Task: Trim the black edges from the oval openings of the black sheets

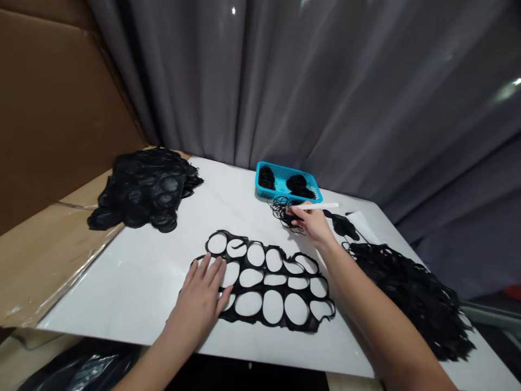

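A thin black sheet with rows of round holes (268, 279) lies flat on the white table. My left hand (205, 285) rests on its left end, fingers stretched out and holding nothing. Farther back, my right hand (311, 220) is closed around a slim white pen-like tool (319, 206) that points right. This hand is over a tangle of thin black rings or strands (283, 214). Just behind it stands a blue plastic basket (260, 191) with several black round bundles inside. My right fingertips are partly hidden by the hand itself.
A stack of black sheets with round shapes (142, 187) lies at the left, partly on cardboard (69, 239). At the right is a heap of black cut-out scraps (407, 293). Black pieces (344, 225) and white paper (364, 225) lie behind it. A grey curtain (285, 81) hangs at the back.
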`<state>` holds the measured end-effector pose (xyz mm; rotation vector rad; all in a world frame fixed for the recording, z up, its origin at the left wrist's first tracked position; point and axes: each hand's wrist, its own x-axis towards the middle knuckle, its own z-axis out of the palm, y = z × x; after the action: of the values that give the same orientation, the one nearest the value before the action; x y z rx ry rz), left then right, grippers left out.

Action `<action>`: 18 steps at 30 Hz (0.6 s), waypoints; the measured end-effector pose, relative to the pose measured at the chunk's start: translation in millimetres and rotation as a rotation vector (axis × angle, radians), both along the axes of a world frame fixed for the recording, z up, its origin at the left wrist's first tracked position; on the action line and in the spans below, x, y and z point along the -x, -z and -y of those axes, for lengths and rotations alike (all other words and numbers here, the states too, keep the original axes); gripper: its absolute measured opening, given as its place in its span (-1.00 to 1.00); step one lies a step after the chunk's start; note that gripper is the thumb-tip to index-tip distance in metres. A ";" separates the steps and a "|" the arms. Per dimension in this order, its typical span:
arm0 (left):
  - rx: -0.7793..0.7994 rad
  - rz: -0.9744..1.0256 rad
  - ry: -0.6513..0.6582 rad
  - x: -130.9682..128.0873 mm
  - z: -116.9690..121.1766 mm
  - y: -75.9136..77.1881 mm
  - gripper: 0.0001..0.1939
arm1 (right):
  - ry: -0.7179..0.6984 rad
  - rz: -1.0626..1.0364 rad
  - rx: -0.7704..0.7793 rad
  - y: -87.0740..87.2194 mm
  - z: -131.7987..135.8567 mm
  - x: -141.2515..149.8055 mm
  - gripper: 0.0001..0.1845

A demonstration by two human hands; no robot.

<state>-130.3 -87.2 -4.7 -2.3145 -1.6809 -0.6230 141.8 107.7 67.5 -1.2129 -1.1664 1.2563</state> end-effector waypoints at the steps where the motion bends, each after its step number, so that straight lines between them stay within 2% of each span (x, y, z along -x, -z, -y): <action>1: -0.010 -0.001 0.006 1.4 -1.1 -0.9 -0.56 | -0.019 -0.072 0.076 0.3 10.9 -13.7 -0.62; 5: 0.019 0.020 0.022 7.8 -5.9 -8.7 -0.59 | -0.054 -0.249 0.293 10.9 58.6 -50.8 -0.61; 8: 0.090 0.070 0.018 12.6 -10.7 -17.8 -0.61 | -0.053 -0.333 0.369 20.9 78.2 -62.5 -0.63; 13: 0.190 0.189 0.020 17.7 -19.3 -34.2 -0.63 | -0.024 -0.472 0.430 23.5 81.8 -66.6 -0.65; 18: 0.171 0.365 0.006 15.9 -28.6 -55.4 -0.65 | -0.080 -0.582 0.475 20.1 86.0 -65.5 -0.70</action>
<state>-146.3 -58.7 50.7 -2.4360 -1.9505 -0.9897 207.2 21.7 47.4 -1.0201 -0.5059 1.8580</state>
